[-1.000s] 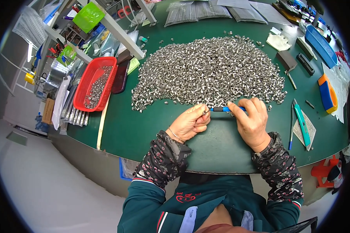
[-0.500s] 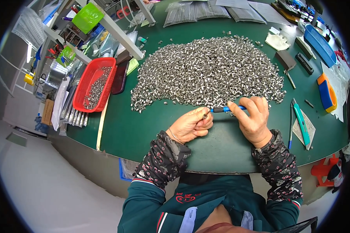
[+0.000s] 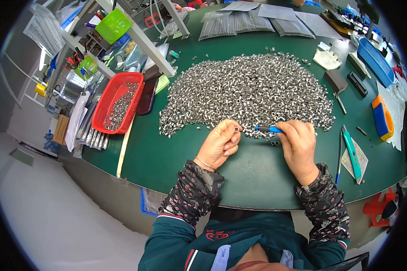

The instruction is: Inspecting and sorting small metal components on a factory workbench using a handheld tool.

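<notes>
My left hand pinches a small metal ring between thumb and fingertips, its open end facing up. My right hand is closed round a slim blue pen-like hand tool with a black grip section. The tool points left at the ring, with a gap between them; its fine tip is hard to make out. Both hands are over the near edge of a wide heap of small metal rings. A few loose rings lie just below the tool.
On the green table, a red basket holding more rings stands left. A teal cutter, a pen, a blue-and-orange tape dispenser and a blue tray lie right. A metal shelf leg rises back left.
The tool has drawn away from the ring to the right, leaving a gap. My left hand has shifted slightly left and turned the ring's opening upward. The whole view has shifted a little.
</notes>
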`<state>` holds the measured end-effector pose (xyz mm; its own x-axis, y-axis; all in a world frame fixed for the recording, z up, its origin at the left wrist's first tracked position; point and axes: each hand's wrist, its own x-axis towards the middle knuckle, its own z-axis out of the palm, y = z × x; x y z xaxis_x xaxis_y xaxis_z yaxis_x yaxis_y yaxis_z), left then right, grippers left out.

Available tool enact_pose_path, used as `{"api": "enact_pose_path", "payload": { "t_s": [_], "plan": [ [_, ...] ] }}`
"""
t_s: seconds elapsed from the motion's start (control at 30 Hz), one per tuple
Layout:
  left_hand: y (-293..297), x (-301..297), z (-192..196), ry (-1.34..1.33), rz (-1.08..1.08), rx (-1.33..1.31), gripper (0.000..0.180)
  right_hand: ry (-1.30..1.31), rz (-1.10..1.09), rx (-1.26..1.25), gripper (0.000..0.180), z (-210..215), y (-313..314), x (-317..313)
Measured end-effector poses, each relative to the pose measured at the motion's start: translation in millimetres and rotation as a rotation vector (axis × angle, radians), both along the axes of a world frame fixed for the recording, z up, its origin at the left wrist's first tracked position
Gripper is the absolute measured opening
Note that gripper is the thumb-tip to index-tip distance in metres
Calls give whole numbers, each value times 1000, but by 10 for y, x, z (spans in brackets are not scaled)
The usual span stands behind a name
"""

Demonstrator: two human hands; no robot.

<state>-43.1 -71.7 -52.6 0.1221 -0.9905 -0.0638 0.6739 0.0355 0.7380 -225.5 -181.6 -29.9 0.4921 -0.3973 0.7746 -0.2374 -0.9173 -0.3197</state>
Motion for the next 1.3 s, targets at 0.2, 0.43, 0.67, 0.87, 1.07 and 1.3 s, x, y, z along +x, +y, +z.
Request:
{"api": "enact_pose_path", "payload": {
  "t_s": [0.2,0.43,0.67,0.87,1.07,1.3],
  "plan": [
    [-20,-2,-35,-30,65,-45,9,154,25,82,22,0,90,-28],
    [-42,-17,-36,-84,122,-30,9,172,51,267,21,-9,148,-16],
    [-60,-72,-50,-103,169,2,10,131,138,362,19,-90,150,10],
    [-47,-71,-73,-48,112,-45,10,203,135,351,30,-40,184,10],
    [-45,-67,-80,-50,117,-51,11,219,130,340,37,-86,187,21],
    [-62,-93,-63,-29,127,-30,10,224,114,362,36,-89,191,21]
  ]
}}
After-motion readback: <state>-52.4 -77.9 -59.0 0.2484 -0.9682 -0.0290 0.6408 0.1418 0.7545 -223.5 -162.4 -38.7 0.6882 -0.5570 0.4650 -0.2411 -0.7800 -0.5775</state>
